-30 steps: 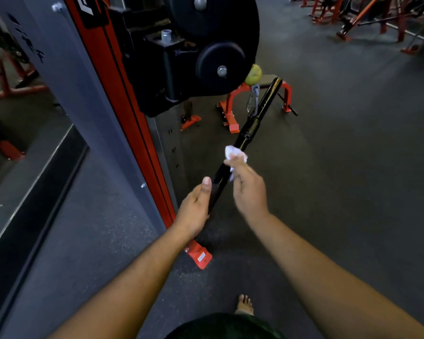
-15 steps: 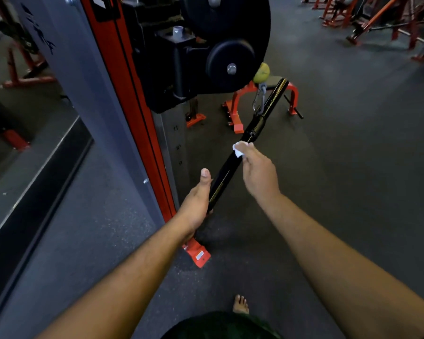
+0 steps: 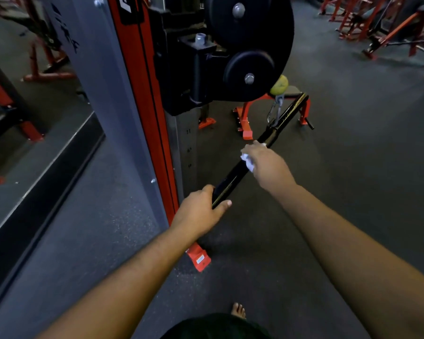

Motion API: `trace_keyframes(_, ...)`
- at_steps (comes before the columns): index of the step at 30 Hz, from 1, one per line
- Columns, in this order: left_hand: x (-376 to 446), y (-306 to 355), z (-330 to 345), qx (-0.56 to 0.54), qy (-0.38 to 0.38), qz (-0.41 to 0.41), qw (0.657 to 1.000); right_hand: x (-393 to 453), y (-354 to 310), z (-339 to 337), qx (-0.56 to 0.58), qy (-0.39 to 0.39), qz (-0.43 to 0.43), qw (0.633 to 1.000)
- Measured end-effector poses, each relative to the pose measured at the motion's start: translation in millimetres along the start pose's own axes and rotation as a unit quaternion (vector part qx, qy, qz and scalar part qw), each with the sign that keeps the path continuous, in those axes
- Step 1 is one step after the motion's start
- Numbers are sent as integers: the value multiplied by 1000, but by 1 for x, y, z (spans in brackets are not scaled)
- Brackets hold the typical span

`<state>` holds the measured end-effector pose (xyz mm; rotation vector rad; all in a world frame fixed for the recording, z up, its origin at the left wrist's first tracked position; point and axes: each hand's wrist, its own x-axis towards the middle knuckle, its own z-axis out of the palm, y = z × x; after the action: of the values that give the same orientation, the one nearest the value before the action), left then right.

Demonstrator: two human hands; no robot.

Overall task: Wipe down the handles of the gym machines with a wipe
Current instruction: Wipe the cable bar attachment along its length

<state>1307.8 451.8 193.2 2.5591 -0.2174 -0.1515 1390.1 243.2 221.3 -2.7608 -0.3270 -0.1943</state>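
1. Black metal is running under both your hands in the head view: the bar handle [image 3: 233, 178] is slanting away from you, its far end hanging by a silver carabiner [image 3: 274, 112] below a yellow-green ball [image 3: 279, 84] on the cable machine [image 3: 137, 94].
2. Your left hand [image 3: 201, 211] is gripping the near end of the bar, fingers curled round it and thumb lying along the top, steadying it.
3. Your right hand [image 3: 264, 162] is pressing the white wipe [image 3: 247, 160] against the bar about midway along, fingers wrapped over it; the wipe is mostly hidden beneath your palm, with only a crumpled edge showing.
4. You are, by my reading, in the middle of wiping this handle. The stretch beyond your right hand, up to the carabiner, and the part under your left hand seem to be waiting for the wipe.
5. Next you are looking at sliding the wipe further along toward the far end while keeping the bar steady, since it is hanging free and may swing.
6. Writing: gold lettering is running along the far part of the bar, too small to read. Dark letters on the grey panel [image 3: 88, 69] and a white mark on the red upright [image 3: 142, 94] are cut off and illegible.
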Motion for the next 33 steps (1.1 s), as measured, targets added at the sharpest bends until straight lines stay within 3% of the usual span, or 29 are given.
trace_keyframes(1, 0, 2, 0, 27, 4, -2, 1000, 5, -4, 5, -21, -26, 0, 999)
trace_keyframes(5, -1, 0, 2, 76, 5, -3, 997, -23, -33, 21, 25, 19, -48, 998)
trace_keyframes(9, -5, -5, 10, 87, -6, 1, 996, -50, -49, 7, 104, -54, -160, 980)
trace_keyframes(11, -8, -6, 13, 87, 2, 9, 996, -37, -35, -10, 149, 11, -111, 982)
trace_keyframes(13, -9, -6, 14, 95, 12, 19, 995, -13, -8, -16, 89, 84, -49, 991)
trace_keyframes(15, -10, -5, 15, 97, 16, 22, 995, 5, 10, -11, -21, 30, -26, 999)
trace_keyframes(17, -11, -5, 15, 86, 10, 21, 996, 0, 6, 7, -54, 5, -32, 998)
trace_keyframes(20, -11, -6, 16, 63, -4, 19, 998, -49, -23, 35, 98, 84, -92, 987)
trace_keyframes(22, -12, -8, 17, 44, -17, 18, 999, -86, -40, 47, 225, 90, -125, 962)
trace_keyframes(23, -13, -10, 18, 39, -20, 21, 999, -100, -45, 51, 290, 103, -113, 945)
trace_keyframes(25, -14, -12, 19, 29, -16, 34, 999, -112, -46, 54, 429, 186, -1, 884)
trace_keyframes(28, -14, -9, 16, 13, 7, 56, 998, -87, -18, 60, 554, 344, 254, 714)
trace_keyframes(29, -13, -7, 16, 14, 11, 66, 998, -72, -9, 58, 592, 355, 321, 649)
trace_keyframes(31, -13, -1, 14, 19, 13, 82, 996, -42, 5, 57, 693, 311, 375, 531)
trace_keyframes(33, -12, 6, 15, 27, 4, 88, 996, -24, -1, 52, 762, 253, 364, 471)
